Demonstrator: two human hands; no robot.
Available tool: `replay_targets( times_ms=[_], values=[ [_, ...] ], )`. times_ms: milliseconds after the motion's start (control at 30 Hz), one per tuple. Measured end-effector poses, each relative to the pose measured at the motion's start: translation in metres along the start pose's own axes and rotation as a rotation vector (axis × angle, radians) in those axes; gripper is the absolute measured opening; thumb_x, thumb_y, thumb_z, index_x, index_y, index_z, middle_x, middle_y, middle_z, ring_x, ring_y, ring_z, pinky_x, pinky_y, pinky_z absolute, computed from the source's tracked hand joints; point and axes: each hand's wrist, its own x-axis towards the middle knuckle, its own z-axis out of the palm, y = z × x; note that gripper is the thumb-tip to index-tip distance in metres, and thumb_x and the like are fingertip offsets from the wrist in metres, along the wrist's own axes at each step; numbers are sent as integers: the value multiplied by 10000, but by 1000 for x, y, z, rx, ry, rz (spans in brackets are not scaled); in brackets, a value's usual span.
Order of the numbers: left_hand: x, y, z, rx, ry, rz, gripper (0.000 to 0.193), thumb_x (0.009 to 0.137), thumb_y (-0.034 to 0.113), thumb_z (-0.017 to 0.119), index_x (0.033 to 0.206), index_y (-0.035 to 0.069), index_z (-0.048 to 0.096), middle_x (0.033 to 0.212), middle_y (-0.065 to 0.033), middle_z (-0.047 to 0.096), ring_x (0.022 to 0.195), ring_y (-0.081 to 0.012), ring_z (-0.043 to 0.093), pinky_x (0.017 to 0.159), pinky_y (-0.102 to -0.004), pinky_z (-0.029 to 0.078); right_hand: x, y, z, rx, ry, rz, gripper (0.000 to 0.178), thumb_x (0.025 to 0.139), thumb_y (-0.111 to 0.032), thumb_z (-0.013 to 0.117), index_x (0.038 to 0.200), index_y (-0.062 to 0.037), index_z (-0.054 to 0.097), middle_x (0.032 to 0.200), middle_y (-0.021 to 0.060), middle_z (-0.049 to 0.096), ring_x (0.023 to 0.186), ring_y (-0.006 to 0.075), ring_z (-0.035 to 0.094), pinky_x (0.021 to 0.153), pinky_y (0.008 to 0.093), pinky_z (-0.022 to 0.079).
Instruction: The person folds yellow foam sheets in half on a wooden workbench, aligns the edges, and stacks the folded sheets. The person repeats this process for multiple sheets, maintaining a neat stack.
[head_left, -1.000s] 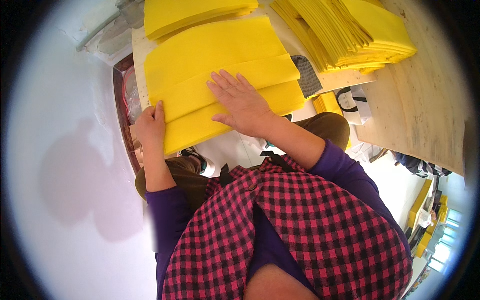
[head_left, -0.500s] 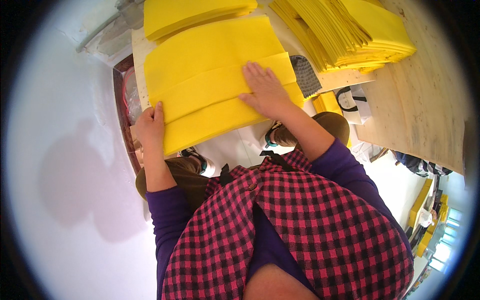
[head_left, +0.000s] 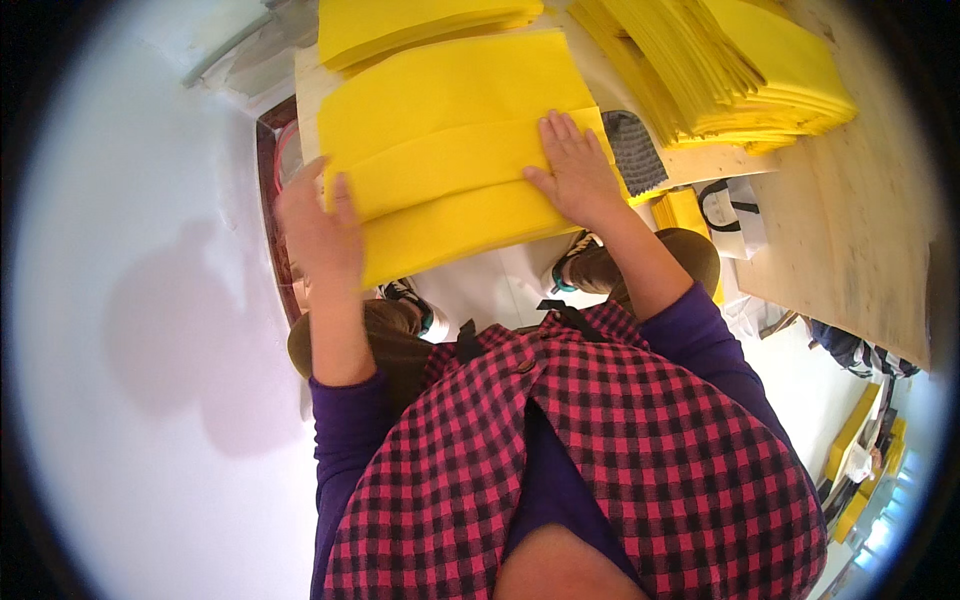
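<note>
In front of me on a wooden table lies a stack of yellow fabric-like sheets (head_left: 450, 100), its top sheet creased in bands across the near part. My right hand (head_left: 580, 175) rests flat near the right edge, fingers stretched and thumb out to the side. Beside the left edge is my left hand (head_left: 325, 225), slightly blurred, its thumb apart from the fingers; nothing shows between them. Whether it touches the sheets is hard to see. A grey ribbed cloth-like piece (head_left: 633, 152) sticks out just right of the stack.
Behind is another yellow stack (head_left: 420, 30). A larger pile of folded yellow sheets (head_left: 760, 90) stands at the far right. Beyond the table's right side are a white bag with black handles (head_left: 735, 215) and a wooden panel (head_left: 840, 220). A white wall (head_left: 120, 250) closes the left.
My left hand has come off the stack's left edge, its thumb and fingers now apart. My right hand stays flat on the sheets. The whole view has shifted slightly.
</note>
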Motion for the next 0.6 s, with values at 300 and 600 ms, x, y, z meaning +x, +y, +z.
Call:
replay_targets(
  times_ms=[300, 600],
  values=[
    [-14, 127, 87, -198, -632, 265, 636, 956, 454, 420, 1443, 55, 335, 1496, -161, 332, 1410, -327, 252, 1153, -465, 170, 2, 3, 3, -137, -38, -15, 732, 956, -513, 369, 1493, -44, 200, 1571, 108, 168, 1459, 221, 114, 1174, 412, 95],
    [-23, 62, 71, 155, -627, 53, 701, 953, 482, 412, 1484, 56, 247, 1551, -147, 218, 1447, -282, 165, 1162, -478, 105, 0, 0, 4, -58, -46, 19, 750, 958, -541, 343, 1495, -41, 187, 1571, 115, 164, 1458, 225, 119, 1173, 417, 98]
  ],
)
